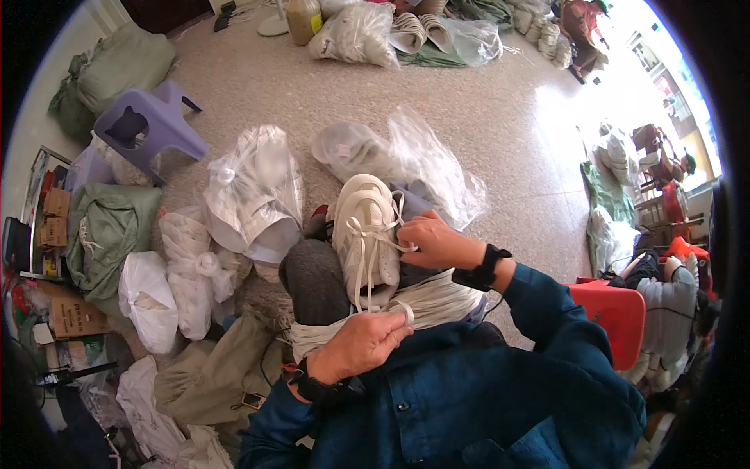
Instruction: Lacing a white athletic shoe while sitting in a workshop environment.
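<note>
A white lace (367, 273) is pinched between the fingers of the left hand (361, 341) and drawn taut toward the body, so that it can be threaded. The white shoe (366, 234) is steadied on the lap by the right hand (434, 243), its fingers closed on the upper. A bundle of laces (422, 306) lies beneath, and clear bags (254, 187) of shoes are piled just beyond.
</note>
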`<state>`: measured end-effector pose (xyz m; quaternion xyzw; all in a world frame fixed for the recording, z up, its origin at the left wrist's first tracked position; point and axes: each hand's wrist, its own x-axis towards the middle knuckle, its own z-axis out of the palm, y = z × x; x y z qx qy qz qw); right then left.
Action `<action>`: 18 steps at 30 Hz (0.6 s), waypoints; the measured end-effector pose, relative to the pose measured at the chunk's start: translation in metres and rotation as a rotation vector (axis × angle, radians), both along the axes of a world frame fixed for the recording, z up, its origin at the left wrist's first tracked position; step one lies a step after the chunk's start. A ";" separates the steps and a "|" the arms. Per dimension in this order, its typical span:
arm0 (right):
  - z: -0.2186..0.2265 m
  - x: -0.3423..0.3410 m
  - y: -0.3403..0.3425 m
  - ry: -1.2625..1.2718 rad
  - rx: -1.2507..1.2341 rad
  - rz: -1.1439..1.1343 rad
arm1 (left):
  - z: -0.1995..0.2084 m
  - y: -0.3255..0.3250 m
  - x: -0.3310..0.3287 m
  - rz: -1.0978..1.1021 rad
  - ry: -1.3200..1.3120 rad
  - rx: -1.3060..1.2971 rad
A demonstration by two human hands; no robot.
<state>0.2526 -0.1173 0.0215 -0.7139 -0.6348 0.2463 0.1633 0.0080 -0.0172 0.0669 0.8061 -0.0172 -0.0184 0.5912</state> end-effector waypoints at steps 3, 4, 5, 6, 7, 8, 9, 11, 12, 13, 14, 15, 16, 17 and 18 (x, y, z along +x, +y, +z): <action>0.022 0.004 -0.020 0.098 0.094 -0.028 | -0.002 0.000 0.003 0.020 -0.014 0.039; 0.028 0.006 -0.025 0.176 0.090 -0.041 | -0.002 0.000 0.004 0.028 -0.027 0.060; 0.039 0.004 -0.026 0.178 0.091 -0.038 | -0.003 0.000 0.003 0.031 -0.026 0.061; 0.053 0.001 -0.029 0.377 0.111 0.009 | -0.006 0.000 0.003 0.045 -0.044 0.061; 0.068 -0.002 -0.033 0.571 0.131 0.049 | -0.006 -0.001 0.004 0.051 -0.068 0.058; 0.080 -0.005 -0.034 0.573 0.132 0.048 | -0.006 -0.002 0.004 0.050 -0.066 0.059; 0.090 -0.008 -0.033 0.692 0.116 0.074 | -0.006 -0.001 0.005 0.052 -0.043 0.057; 0.098 -0.006 -0.033 0.923 0.169 0.097 | -0.005 -0.002 0.006 0.052 -0.020 0.058; 0.105 -0.002 -0.035 0.923 0.171 0.098 | -0.006 -0.003 0.007 0.050 -0.029 0.077; 0.115 0.003 -0.039 0.892 0.168 -0.027 | -0.006 -0.003 0.007 0.049 -0.038 0.096; 0.120 0.007 -0.043 0.858 0.164 -0.151 | -0.007 -0.003 0.006 0.052 -0.038 0.098; 0.108 0.013 -0.048 0.838 0.259 -0.173 | -0.007 -0.004 0.005 0.059 -0.047 0.119; 0.100 0.019 -0.055 0.834 0.261 -0.172 | -0.007 -0.004 0.006 0.062 -0.059 0.140; 0.092 0.022 -0.062 0.588 0.222 -0.311 | -0.008 -0.004 0.005 0.067 -0.059 0.141; 0.081 0.025 -0.070 0.339 0.182 -0.442 | -0.009 -0.004 0.003 0.077 -0.049 0.156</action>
